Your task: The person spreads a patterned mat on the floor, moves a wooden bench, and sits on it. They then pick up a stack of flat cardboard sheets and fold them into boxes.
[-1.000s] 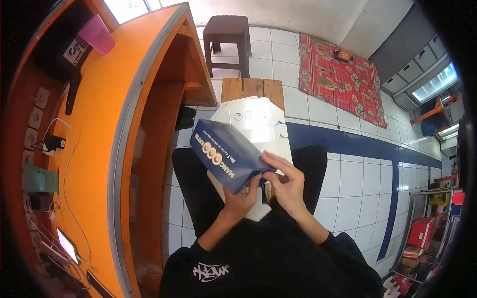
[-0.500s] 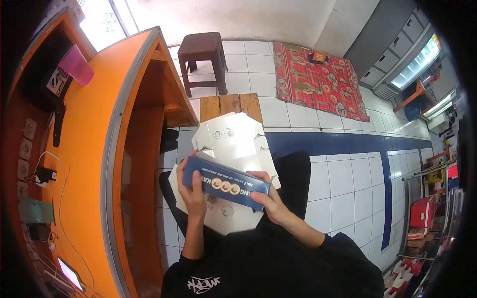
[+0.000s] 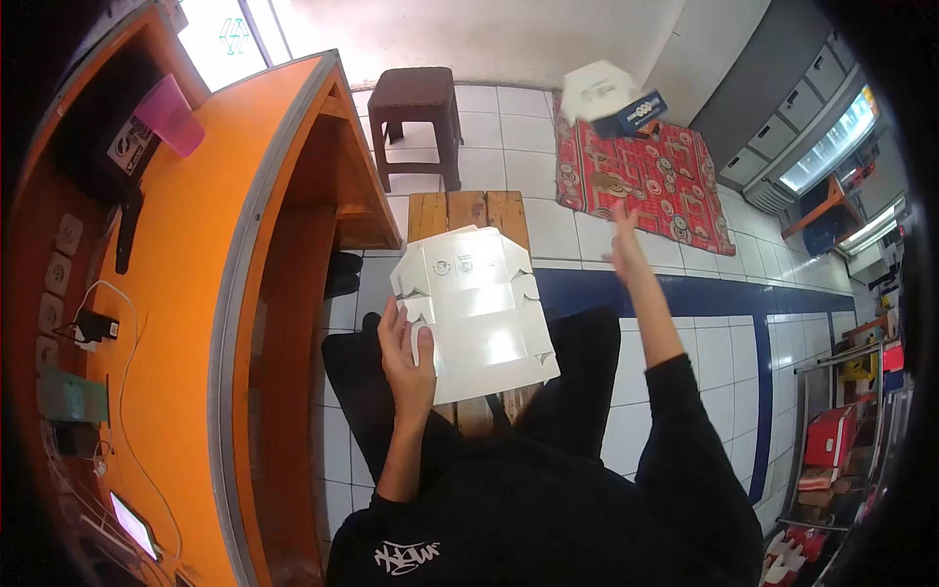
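Flat white cardboard box blanks (image 3: 479, 318) with notched edges and small printed marks lie stacked on the wooden bench (image 3: 509, 210) between my knees. My left hand (image 3: 405, 357) rests at their left edge, fingers and thumb spread, gripping nothing. Stretched forward to the right, my right hand (image 3: 626, 245) is open, somewhat blurred and holds nothing. Beyond it, over the far part of the red patterned mat (image 3: 641, 181), a box with a blue printed side (image 3: 631, 115) and a white flap appears in mid-air, smeared by motion and apart from my hand.
An orange counter (image 3: 186, 293) runs along the left, carrying a pink cup (image 3: 171, 117), a cable and a phone (image 3: 134, 523). A dark plastic stool (image 3: 415, 93) stands ahead. Grey lockers (image 3: 782, 108) are at the back right, and a shelf with a red box (image 3: 831, 440) is at right.
The blue-printed box has left both hands and is now far ahead over the mat. My right arm has extended forward; my left hand has moved onto the blanks' edge.
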Demonstrator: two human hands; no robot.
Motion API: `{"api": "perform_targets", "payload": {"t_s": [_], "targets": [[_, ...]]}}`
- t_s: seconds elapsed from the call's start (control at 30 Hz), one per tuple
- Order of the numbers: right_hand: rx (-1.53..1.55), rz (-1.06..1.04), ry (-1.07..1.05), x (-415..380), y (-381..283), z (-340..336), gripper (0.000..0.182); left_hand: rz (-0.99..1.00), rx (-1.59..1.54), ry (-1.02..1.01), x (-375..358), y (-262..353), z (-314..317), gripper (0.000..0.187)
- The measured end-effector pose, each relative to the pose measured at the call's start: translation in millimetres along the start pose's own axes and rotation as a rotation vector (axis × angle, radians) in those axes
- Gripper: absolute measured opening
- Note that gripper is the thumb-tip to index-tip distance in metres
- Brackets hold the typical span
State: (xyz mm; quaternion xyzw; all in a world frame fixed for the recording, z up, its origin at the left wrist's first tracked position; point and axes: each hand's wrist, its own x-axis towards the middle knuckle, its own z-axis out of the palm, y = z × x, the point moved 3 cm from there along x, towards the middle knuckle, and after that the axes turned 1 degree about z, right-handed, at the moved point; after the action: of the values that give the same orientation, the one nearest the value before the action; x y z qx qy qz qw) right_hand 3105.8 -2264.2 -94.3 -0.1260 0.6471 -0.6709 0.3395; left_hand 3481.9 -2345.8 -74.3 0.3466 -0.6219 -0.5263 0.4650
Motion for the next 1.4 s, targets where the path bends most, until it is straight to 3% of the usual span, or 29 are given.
{"api": "perform_targets", "payload": {"t_s": [0.1, 0.17, 0.23, 0.37, 0.47, 0.53, 0.57, 0.63, 0.67, 0.73, 0.8, 0.83, 0.9, 0.97, 1.0, 1.07, 1.1, 1.13, 1.2, 1.23, 1.27, 1.33, 1.4], "targets": [[-0.815, 0.064, 0.010, -29, 91, -1, 0.104, -0.107, -0.081, 0.023, -6, -11, -10, 0.053], [-1.005, 0.101, -0.064, -56, 165, 6, 0.107, -0.125, -0.055, 0.006, -9, -18, -11, 0.052], [-1.037, 0.120, -0.083, -85, 201, 23, 0.109, -0.137, -0.026, -0.019, -10, -24, -9, 0.051], [-1.186, 0.174, 0.040, -125, 180, 48, 0.102, -0.170, -0.047, -0.076, -15, -34, -2, 0.049], [-1.215, 0.068, 0.119, -122, 190, 44, 0.091, -0.160, -0.043, -0.086, -16, -32, 3, 0.047], [-1.326, -0.267, 0.223, -124, 186, 46, 0.063, -0.155, -0.026, -0.088, -19, -33, 5, 0.046], [-1.330, -0.268, 0.220, -123, 186, 45, 0.063, -0.168, -0.039, -0.097, -20, -36, 7, 0.046], [-1.257, -0.539, 0.126, -124, 182, 50, 0.035, -0.182, -0.052, -0.103, -23, -43, 11, 0.045], [-1.258, -0.539, 0.124, -131, 169, 59, 0.035, -0.243, -0.085, -0.171, -26, -48, 15, 0.045], [-1.133, -0.762, 0.033, -159, 136, 90, 0.020, -0.305, -0.115, -0.243, -30, -51, 22, 0.044], [-1.056, -0.842, -0.083, -191, 98, 119, 0.025, -0.432, -0.211, -0.312, -33, -51, 31, 0.045], [-1.057, -0.873, -0.159, -208, 82, 131, 0.025, -0.454, -0.299, -0.248, -34, -49, 34, 0.041], [-1.059, -0.904, -0.228, -228, 55, 139, 0.025, -0.414, -0.188, -0.221, -29, -50, 26, 0.037], [-0.684, -0.686, -0.575, -233, 38, 143, 0.035, -0.297, -0.109, -0.099, -18, -43, 9, 0.026], [-0.683, -0.689, -0.575, -234, 29, 142, 0.035, -0.278, -0.188, -0.043, -12, -36, 3, 0.023], [-0.267, -0.612, -0.634, -236, 15, 134, 0.048, -0.307, -0.303, 0.047, -4, -5, -13, 0.021], [-0.187, -0.587, -0.825, -238, 16, 133, 0.055, -0.308, -0.303, 0.048, -1, 7, -16, 0.021], [-0.185, -0.586, -0.825, -242, 17, 136, 0.055, -0.299, -0.385, 0.082, 2, 17, -19, 0.021], [-0.341, -0.824, -0.822, -258, 20, 150, 0.059, -0.290, -0.464, 0.114, 0, 35, -20, 0.021], [-0.497, -0.953, -0.730, -261, 21, 155, 0.062, -0.253, -0.465, 0.128, -3, 45, -15, 0.021], [-0.496, -0.956, -0.729, -259, 23, 156, 0.062, -0.217, -0.467, 0.141, -6, 50, -10, 0.021], [-0.545, -1.125, -0.507, -253, 21, 154, 0.062, -0.206, -0.446, 0.157, -16, 49, -3, 0.023], [-0.590, -1.137, -0.430, -248, 12, 151, 0.055, -0.170, -0.515, 0.134, -24, 50, 4, 0.026]]}}
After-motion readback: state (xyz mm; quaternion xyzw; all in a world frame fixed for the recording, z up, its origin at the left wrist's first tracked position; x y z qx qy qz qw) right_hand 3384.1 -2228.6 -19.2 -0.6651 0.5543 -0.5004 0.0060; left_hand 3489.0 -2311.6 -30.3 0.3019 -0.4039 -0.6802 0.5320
